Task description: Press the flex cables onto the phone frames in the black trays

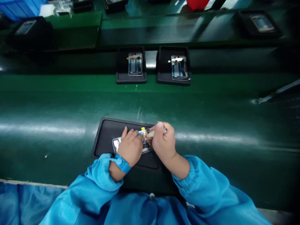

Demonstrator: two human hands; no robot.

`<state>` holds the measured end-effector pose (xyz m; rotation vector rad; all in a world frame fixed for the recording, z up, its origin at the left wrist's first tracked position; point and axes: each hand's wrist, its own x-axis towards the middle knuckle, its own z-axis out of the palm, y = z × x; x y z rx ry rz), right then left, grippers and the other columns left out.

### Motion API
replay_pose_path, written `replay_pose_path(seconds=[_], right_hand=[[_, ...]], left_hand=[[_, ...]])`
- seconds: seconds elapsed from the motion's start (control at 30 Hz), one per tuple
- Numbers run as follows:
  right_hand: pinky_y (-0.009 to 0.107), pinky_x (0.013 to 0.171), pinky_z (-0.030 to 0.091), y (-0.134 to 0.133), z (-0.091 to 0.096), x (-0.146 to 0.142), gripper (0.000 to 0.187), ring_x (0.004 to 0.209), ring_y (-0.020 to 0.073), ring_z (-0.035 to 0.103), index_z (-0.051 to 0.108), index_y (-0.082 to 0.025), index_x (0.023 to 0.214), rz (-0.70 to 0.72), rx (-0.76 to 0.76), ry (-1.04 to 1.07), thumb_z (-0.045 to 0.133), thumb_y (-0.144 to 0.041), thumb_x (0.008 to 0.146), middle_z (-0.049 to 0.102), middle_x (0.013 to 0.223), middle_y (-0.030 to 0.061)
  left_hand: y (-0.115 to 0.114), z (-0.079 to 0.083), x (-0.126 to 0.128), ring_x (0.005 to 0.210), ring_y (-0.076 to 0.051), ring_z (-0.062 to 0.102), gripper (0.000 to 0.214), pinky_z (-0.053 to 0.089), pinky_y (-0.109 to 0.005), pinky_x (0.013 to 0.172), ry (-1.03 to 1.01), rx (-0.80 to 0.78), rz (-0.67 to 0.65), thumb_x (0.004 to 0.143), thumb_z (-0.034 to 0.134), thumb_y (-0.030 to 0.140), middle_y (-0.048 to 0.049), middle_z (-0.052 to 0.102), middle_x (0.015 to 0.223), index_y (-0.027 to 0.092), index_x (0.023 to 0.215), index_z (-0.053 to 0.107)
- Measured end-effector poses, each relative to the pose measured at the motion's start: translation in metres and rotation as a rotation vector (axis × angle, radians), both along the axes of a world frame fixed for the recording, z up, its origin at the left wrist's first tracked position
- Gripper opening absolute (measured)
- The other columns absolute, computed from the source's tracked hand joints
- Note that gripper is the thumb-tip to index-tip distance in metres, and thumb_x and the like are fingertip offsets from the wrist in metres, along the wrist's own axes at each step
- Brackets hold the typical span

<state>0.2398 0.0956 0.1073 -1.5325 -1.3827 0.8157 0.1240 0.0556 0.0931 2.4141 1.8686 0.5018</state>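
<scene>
Both over black tray (105,134): left hand (131,147) flat on phone frame (116,143), right hand (164,142) pinching pale stick (150,133)

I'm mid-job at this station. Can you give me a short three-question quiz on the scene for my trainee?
1. True or false: the left hand lies flat on the phone frame in the near tray.
2. What does the right hand pinch? A) a slim pale tool B) a roll of tape C) nothing
3. Fill in: beyond the hands, ___ far trays stand side by side on the green belt, each with a frame in it.

Key: 1 true; 2 A; 3 two.
</scene>
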Motion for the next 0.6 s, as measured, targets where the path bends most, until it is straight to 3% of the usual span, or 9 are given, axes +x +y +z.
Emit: replay_pose_path(seconds=[0.3,0.6], right_hand=[[0.035,0.062,0.049,-0.003,-0.013,0.004,0.021,0.066,0.0168,0.059,0.047,-0.02,0.089,0.044,0.039,0.023,0.04,-0.038,0.084,0.06,0.073,0.0035],[0.031,0.06,0.049,0.0,-0.003,0.003,0.02,0.063,0.0176,0.06,0.052,-0.02,0.078,0.175,0.135,-0.168,0.037,-0.032,0.084,0.062,0.066,0.004]], left_hand=[[0.001,0.003,0.001,0.095,-0.022,0.054,0.02,0.032,-0.046,0.096,0.012,-0.01,-0.013,0.082,0.042,0.017,-0.0075,0.063,0.094,0.015,0.089,0.061],[0.001,0.005,0.0,0.097,-0.024,0.054,0.023,0.031,-0.048,0.097,0.023,-0.064,-0.018,0.081,0.041,0.015,-0.0076,0.062,0.097,0.017,0.092,0.062]])
